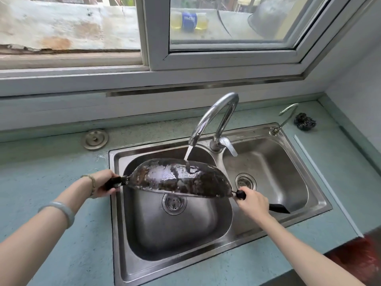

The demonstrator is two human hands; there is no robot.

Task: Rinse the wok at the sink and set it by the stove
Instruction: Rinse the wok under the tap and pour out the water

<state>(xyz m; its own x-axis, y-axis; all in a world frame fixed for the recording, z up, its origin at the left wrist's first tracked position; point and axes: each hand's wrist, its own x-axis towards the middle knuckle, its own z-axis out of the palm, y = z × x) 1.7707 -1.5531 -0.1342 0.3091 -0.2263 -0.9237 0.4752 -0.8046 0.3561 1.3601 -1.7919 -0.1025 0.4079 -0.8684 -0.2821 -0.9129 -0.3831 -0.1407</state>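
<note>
Wok (181, 178) held tilted above left sink basin (175, 230), underside up, inside hidden, tap water (188, 154) striking it. Left hand (103, 182) closed around long black handle (114, 182); right hand (252, 200) closed on small knob handle (240, 194) opposite. Dark object (278, 208) behind right hand, unclear.

Steel scourer (305, 121) on counter (61, 162) behind sink's right corner; round metal cap (95, 139) set in counter, left; bottles (188, 21) and metal bowl (268, 16) outside window (226, 56)

Wok (181, 178) over sink's (321, 205) left basin, under faucet (216, 114).
</note>
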